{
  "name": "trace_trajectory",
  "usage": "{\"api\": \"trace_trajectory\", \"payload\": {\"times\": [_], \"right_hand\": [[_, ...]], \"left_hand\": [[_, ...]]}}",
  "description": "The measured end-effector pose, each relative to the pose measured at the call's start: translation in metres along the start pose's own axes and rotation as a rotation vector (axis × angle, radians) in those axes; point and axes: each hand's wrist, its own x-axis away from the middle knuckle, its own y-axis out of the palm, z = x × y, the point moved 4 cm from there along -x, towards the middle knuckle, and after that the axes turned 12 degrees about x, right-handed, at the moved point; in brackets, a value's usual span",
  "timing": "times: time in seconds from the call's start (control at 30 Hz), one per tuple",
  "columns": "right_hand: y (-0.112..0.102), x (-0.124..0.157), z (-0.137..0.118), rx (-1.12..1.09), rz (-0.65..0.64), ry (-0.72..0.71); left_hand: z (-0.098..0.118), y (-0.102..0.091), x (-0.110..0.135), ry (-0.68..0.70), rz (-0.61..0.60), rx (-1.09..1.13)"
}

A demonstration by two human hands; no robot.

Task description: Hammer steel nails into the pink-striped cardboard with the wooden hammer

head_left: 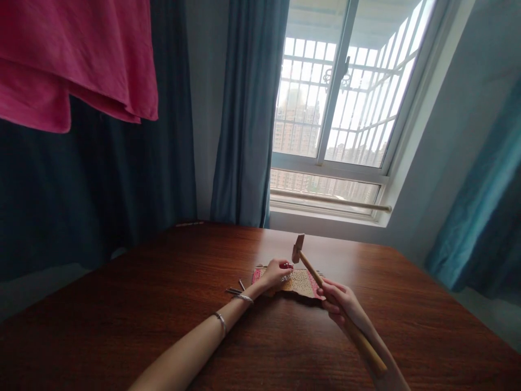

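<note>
My right hand [340, 300] is wrapped round the wooden handle of a hammer [311, 267]. The hammer's head is raised above the far side of a flat tan piece [303, 285], which has many small dark dots and pink ends. Over the left part of that piece, my left hand [277, 271] is closed in a pinch. Something small and red shows at its fingertips, too small to name. Left of the wrist lie several thin dark rods [234, 290], perhaps metal; their kind is unclear.
Everything rests on a brown wooden table [142, 304]. Behind it are a barred window [329, 108] and a blue curtain [246, 108]. A pink cloth [81, 60] hangs at upper left. Another blue curtain [476, 217] is on the right.
</note>
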Motion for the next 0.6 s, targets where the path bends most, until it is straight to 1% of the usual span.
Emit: {"api": "trace_trajectory", "payload": {"times": [0.13, 0.27, 0.43, 0.53, 0.6], "right_hand": [[0.0031, 0.0031, -0.0028, 0.033, -0.022, 0.011], [0.0041, 0.0051, -0.0048, 0.051, -0.008, -0.005], [0.0058, 0.0061, -0.0064, 0.062, -0.043, 0.001], [0.0041, 0.0051, -0.0061, 0.027, -0.016, -0.006], [0.0032, 0.0041, -0.0048, 0.022, -0.008, 0.004]], "left_hand": [[0.0046, 0.0002, 0.0016, 0.008, -0.001, -0.016], [0.0074, -0.0001, 0.0033, 0.003, 0.011, -0.018], [0.0075, -0.0007, 0.0038, 0.006, 0.009, -0.027], [0.0078, -0.001, 0.0035, 0.021, 0.005, -0.023], [0.0078, -0.0016, 0.0035, 0.002, 0.021, -0.049]]}}
